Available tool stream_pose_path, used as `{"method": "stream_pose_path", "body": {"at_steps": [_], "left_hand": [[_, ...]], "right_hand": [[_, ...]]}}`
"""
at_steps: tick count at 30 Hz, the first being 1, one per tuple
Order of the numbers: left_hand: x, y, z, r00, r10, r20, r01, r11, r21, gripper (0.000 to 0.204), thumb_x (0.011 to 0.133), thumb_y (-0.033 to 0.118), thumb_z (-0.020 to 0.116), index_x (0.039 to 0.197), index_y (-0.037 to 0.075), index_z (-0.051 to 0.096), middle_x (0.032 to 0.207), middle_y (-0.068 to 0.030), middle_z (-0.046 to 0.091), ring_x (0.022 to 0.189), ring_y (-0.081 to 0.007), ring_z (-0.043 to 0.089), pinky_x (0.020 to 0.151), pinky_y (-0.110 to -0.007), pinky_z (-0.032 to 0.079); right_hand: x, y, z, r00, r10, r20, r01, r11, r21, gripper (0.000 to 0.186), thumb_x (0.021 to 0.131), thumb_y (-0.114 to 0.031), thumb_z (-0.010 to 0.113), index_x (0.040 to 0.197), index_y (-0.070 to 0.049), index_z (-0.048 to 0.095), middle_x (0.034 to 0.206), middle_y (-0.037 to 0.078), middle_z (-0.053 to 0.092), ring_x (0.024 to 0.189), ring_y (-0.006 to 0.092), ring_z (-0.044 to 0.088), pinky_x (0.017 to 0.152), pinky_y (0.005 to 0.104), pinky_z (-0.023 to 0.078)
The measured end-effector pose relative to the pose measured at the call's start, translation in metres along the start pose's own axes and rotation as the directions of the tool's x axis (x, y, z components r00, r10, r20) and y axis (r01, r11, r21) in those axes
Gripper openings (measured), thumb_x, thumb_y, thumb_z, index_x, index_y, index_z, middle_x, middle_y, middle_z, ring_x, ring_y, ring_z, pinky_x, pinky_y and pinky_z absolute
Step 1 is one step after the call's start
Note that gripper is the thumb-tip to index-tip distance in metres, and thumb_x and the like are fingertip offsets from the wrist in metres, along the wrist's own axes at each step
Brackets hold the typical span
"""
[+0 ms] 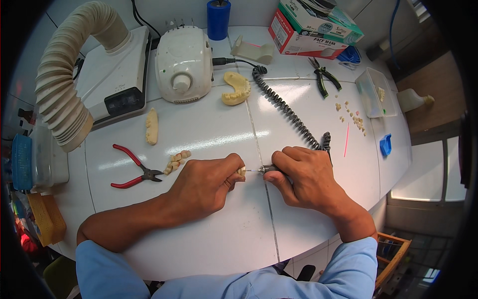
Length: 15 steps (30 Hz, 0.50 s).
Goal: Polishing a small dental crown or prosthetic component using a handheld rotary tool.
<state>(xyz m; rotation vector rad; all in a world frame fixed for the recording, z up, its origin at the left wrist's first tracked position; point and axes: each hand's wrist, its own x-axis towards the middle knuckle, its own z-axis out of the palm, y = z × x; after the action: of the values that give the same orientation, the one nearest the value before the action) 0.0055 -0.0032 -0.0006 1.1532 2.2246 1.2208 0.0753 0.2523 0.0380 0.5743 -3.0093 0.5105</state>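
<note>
My left hand [204,184] pinches a small cream tooth piece [242,171] between thumb and fingertips. From the right, my right hand [309,177] grips a rotary handpiece [269,169], its thin metal bur pointing at the tooth piece; the tip seems to touch it. A black coiled cord [289,109] runs from the handpiece to a white control unit [184,65] at the back. Just beyond my left hand lies a cluster of tooth pieces [177,160]. Red-handled side cutters [144,172] rest left of it. Two yellowish dental casts, one straight [152,127] and one curved [236,88], lie farther back.
A ribbed hose [52,87] arches from a white machine [112,84] at the left. Black-green pliers [323,78], scattered tooth pieces [357,121], a pink stick [346,139], a blue piece [385,145] and a clear tub [371,94] occupy the right. Stacked boxes [308,40] stand behind.
</note>
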Motion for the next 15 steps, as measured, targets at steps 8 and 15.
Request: {"method": "stream_pose_path", "body": {"at_steps": [8, 15], "left_hand": [[0.0005, 0.0009, -0.0005, 1.000, 0.025, -0.011, -0.025, 1.000, 0.010, 0.008, 0.101, -0.003, 0.061, 0.107, 0.001, 0.063, 0.077, -0.0112, 0.072, 0.069, -0.0270, 0.075, 0.066, -0.037, 0.057], [0.0008, 0.0013, -0.0012, 1.000, 0.018, 0.013, -0.018, 1.000, 0.024, 0.009, 0.099, -0.005, 0.061, 0.107, 0.001, 0.063, 0.079, -0.0123, 0.072, 0.070, -0.0265, 0.075, 0.066, -0.037, 0.058]], "right_hand": [[0.0000, 0.0003, -0.0002, 1.000, 0.015, 0.002, -0.015, 1.000, 0.005, 0.039, 0.103, -0.042, 0.072, 0.084, -0.009, 0.064, 0.066, 0.005, 0.058, 0.058, 0.0263, 0.064, 0.051, 0.0406, 0.047], [0.0002, 0.0012, -0.0004, 1.000, -0.010, -0.005, 0.010, 1.000, 0.003, 0.038, 0.103, -0.041, 0.073, 0.084, -0.009, 0.064, 0.065, 0.005, 0.057, 0.056, 0.0257, 0.063, 0.049, 0.0401, 0.045]]}}
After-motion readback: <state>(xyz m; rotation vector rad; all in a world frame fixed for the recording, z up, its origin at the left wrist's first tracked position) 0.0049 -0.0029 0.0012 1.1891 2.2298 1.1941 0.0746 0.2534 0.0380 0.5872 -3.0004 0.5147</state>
